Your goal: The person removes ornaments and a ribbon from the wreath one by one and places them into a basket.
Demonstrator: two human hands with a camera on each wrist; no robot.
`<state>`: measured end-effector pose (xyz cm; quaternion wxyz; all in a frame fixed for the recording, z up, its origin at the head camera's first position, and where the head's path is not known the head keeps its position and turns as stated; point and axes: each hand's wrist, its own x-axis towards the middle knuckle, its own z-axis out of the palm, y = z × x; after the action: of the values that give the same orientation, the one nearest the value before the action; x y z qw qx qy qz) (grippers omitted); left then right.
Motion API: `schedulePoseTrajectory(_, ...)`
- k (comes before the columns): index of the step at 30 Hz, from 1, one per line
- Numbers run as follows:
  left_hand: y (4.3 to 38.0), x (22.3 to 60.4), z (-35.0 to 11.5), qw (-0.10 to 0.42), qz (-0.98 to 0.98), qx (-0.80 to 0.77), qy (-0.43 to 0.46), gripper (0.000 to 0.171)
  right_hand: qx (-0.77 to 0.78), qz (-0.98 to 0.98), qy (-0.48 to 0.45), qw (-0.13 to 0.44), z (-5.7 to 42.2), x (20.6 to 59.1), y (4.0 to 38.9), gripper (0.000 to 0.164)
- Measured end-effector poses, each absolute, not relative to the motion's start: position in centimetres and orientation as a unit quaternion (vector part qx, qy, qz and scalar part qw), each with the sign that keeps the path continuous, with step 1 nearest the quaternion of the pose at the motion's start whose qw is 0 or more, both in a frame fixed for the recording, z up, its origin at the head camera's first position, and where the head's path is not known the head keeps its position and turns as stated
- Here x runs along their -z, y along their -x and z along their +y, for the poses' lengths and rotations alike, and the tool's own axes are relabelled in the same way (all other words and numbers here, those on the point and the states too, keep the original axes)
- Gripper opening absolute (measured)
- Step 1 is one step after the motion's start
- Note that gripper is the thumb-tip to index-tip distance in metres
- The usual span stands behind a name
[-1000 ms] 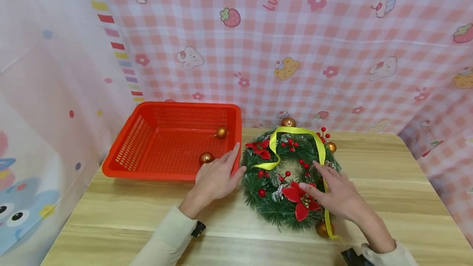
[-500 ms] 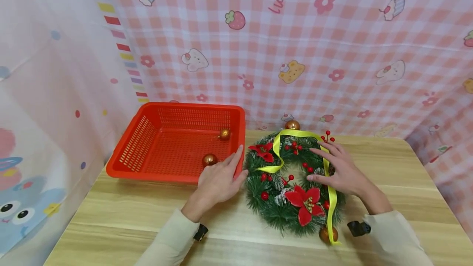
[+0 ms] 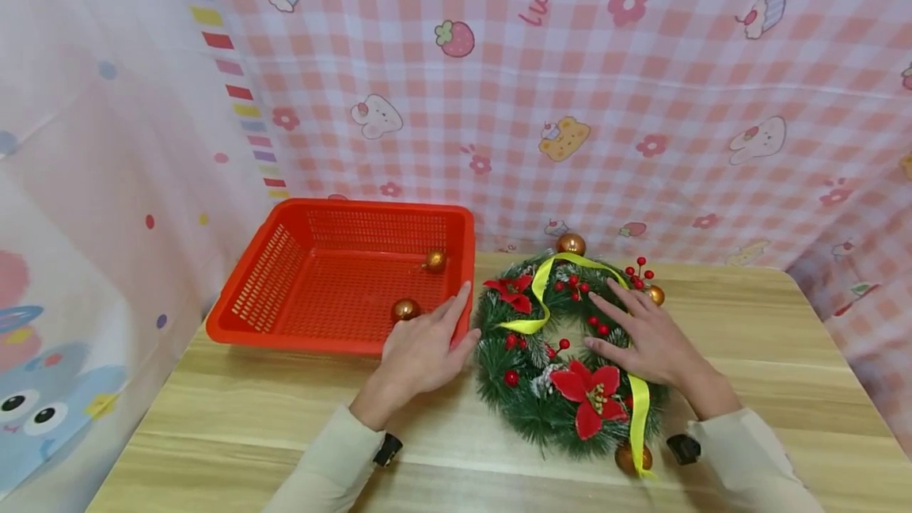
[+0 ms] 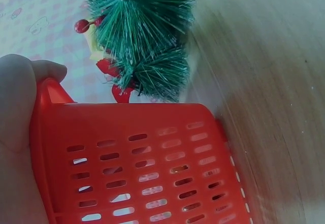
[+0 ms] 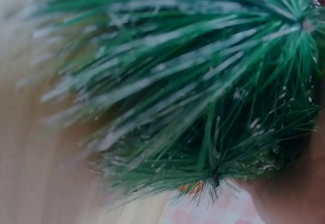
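- left hand (image 3: 420,351): index finger and thumb straight, resting on near right corner of red basket (image 3: 285,341).
- right hand (image 3: 651,343): fingers spread, relaxed, over right side of wreath (image 3: 527,410) and yellow ribbon (image 3: 640,406).
- wreath: on table (image 3: 235,426), just right of basket.

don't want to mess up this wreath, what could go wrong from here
The yellow ribbon lies across the wreath and passes beneath the right hand, so a sweep of that hand might drag it out of place. Two gold balls sit in the red basket and could roll if the left hand tips it.
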<state>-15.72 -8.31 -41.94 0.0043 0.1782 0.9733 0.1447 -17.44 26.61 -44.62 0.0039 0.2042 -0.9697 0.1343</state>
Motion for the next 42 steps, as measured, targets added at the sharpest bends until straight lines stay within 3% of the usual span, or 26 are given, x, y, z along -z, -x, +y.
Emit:
schedulePoseTrajectory(23,15.8,42.0,-8.3,-0.013,0.972,-0.147,-0.185,0.067,-0.164,-0.982,0.071,-0.067,23.0,43.5,13.4,0.101)
schedulePoseTrajectory(29,15.7,42.0,-8.3,-0.017,0.970,-0.152,-0.188,0.067,-0.225,-0.972,0.015,-0.063,23.7,42.6,12.1,0.094)
schedulePoseTrajectory(37,15.7,42.0,-8.4,-0.018,0.970,-0.157,-0.186,0.067,-0.232,-0.954,-0.181,0.061,27.4,43.3,12.4,0.082)
schedulePoseTrajectory(42,15.8,42.1,-8.4,-0.016,0.970,-0.153,-0.187,0.066,-0.187,-0.944,-0.256,0.088,29.3,43.9,13.7,0.085)
